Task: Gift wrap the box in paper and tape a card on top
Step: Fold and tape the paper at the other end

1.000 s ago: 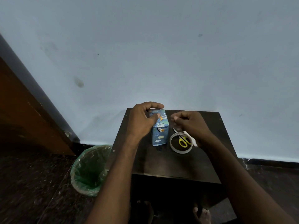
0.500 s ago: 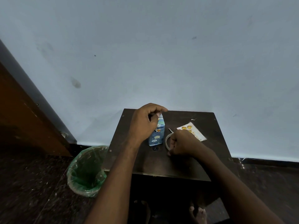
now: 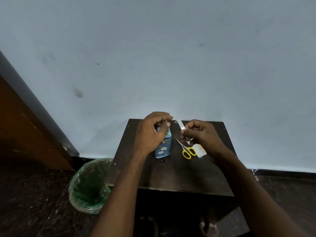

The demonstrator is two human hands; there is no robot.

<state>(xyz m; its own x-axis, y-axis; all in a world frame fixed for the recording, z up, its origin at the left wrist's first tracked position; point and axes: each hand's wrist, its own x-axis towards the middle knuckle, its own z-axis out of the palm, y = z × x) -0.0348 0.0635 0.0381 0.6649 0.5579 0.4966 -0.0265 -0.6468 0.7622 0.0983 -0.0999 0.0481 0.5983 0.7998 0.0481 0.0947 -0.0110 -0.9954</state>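
Note:
The box [image 3: 163,147], wrapped in blue patterned paper, stands upright on the dark table [image 3: 179,177]. My left hand [image 3: 150,132] grips its top end, fingers curled over the folded paper. My right hand [image 3: 201,134] is raised just right of the box and holds the whitish tape roll [image 3: 181,125], seen edge-on above the table. The white card [image 3: 201,149] with yellow print lies on the table under my right wrist, partly hidden.
Yellow-handled scissors [image 3: 188,151] lie between the box and the card. A bin with a green liner [image 3: 89,185] stands on the floor left of the table. A wooden panel [image 3: 25,130] leans at the far left. The wall is right behind the table.
My right hand took the tape roll off the table, where it lay around the scissors, and lifted it up beside the box. My left hand stayed on the box top.

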